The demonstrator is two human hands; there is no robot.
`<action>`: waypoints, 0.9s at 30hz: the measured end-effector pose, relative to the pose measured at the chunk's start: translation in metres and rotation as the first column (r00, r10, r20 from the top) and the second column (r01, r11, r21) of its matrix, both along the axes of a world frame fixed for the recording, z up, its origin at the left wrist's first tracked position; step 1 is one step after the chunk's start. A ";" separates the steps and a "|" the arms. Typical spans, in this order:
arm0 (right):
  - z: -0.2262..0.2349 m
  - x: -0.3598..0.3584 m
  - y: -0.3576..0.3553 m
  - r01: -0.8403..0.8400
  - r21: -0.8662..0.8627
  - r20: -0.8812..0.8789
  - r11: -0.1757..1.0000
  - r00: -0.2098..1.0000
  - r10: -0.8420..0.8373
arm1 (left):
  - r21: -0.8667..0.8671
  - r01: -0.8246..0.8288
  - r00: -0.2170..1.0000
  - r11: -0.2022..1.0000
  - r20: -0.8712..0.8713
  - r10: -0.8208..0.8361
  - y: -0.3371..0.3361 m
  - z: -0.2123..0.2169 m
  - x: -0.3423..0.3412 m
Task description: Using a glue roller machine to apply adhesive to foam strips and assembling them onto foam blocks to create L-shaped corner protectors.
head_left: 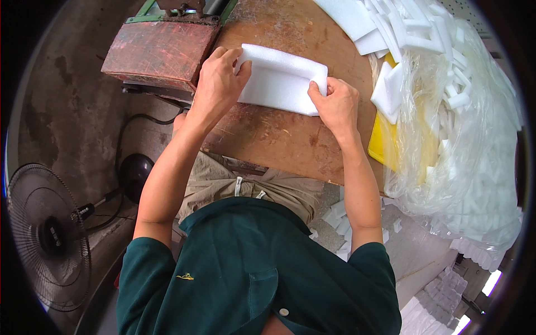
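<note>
A white foam tray [262,92] with raised walls lies on the brown wooden table, held at both ends. My left hand [220,78] grips its left end, thumb toward the inside and fingers curled around the outer edge. At the right end, my right hand [338,103] pinches the wall, the thumb on the inner side and the fingers behind it. The fingertips of my right hand are partly hidden by the foam.
A machine with a worn red housing [162,50] stands at the table's left. To the right, a clear plastic bag [424,167] bulges with white foam pieces beside a yellow sheet or bin [383,139]. A fan [50,237] stands lower left; foam scraps [338,220] litter the floor.
</note>
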State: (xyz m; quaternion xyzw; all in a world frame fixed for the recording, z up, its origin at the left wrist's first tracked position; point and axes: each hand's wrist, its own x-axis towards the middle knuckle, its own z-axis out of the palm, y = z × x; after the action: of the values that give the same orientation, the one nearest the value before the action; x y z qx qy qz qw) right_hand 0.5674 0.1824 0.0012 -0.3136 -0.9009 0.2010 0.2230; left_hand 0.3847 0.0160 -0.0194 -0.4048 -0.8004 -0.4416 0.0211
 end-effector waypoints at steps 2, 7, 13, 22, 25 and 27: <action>-0.002 -0.003 0.003 -0.001 0.021 0.026 1.000 1.000 0.001 | -0.003 -0.016 1.000 1.000 0.000 0.016 0.002 0.000 0.001; -0.001 -0.015 0.003 -0.024 0.136 0.139 0.990 0.990 0.005 | -0.406 -0.135 0.976 0.904 -0.210 0.052 0.005 0.007 0.007; 0.006 0.012 0.031 -0.021 0.157 0.304 0.987 0.952 -0.028 | -0.073 0.377 0.855 0.923 -0.357 -0.377 -0.006 0.052 0.140; -0.001 0.011 0.028 -0.082 0.232 0.239 0.969 0.971 0.025 | -0.136 0.308 0.847 0.942 -0.412 -0.336 0.027 0.013 0.042; -0.001 0.008 0.024 -0.049 0.190 0.214 0.981 0.977 0.008 | -0.234 0.358 0.870 0.904 -0.266 -0.414 0.020 -0.004 0.022; -0.005 0.003 0.031 -0.014 0.159 0.190 0.987 0.982 -0.017 | -0.267 0.398 0.844 0.878 -0.269 -0.465 0.024 -0.005 0.018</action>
State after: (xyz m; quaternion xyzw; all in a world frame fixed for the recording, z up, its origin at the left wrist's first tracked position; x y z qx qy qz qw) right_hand 0.5709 0.2131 -0.0035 -0.3131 -0.9310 0.0972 0.1604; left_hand 0.4022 0.0401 -0.0242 -0.6422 -0.7138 -0.2792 0.0114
